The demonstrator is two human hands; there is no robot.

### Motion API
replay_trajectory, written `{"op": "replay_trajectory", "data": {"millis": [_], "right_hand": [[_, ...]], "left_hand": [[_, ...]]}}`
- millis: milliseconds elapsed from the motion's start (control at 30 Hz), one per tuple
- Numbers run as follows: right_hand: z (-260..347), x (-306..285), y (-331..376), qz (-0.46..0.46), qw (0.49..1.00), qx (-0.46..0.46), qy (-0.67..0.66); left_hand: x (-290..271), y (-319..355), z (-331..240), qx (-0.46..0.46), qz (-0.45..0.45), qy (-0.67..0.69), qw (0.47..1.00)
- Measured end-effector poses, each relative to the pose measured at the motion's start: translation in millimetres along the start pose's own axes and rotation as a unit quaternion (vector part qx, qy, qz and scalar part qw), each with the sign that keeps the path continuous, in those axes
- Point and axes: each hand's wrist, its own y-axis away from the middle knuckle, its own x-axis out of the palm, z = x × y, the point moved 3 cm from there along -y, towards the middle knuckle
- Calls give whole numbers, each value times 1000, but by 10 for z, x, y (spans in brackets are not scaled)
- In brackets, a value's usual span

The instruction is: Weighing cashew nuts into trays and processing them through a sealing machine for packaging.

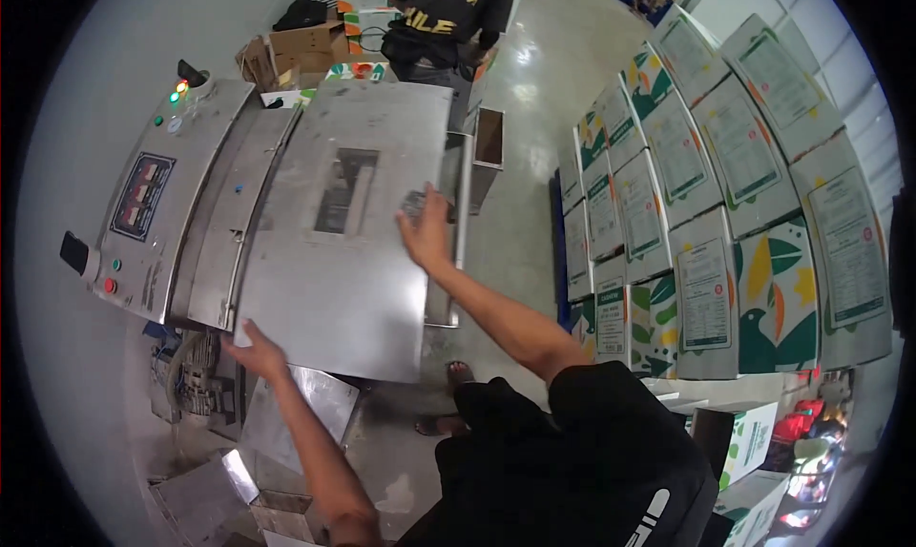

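Observation:
A large stainless steel machine cover (353, 261) with a small rectangular window lies across the top of a metal machine. My left hand (253, 349) grips the cover's near left corner from below. My right hand (425, 232) rests on the cover's right edge, fingers curled over it beside a small dark part. To the left is the machine's control panel (143, 199) with a display, red and green buttons and lit indicator lamps.
Another person in a dark shirt (448, 18) stands at the machine's far end, near open cardboard boxes (301, 46). Stacked printed cartons (716, 204) fill the right side. A motor (196, 375) and loose metal panels (200, 495) lie at lower left. My sandalled foot (458, 375) is on concrete.

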Motion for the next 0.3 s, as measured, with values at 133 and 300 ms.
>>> {"op": "replay_trajectory", "data": {"millis": [133, 300], "right_hand": [[133, 418, 10, -17, 992, 89, -93], [579, 855, 20, 45, 962, 230, -138]], "left_hand": [[60, -179, 155, -59, -8, -71, 996], [-97, 56, 566, 114, -48, -92, 988]]}}
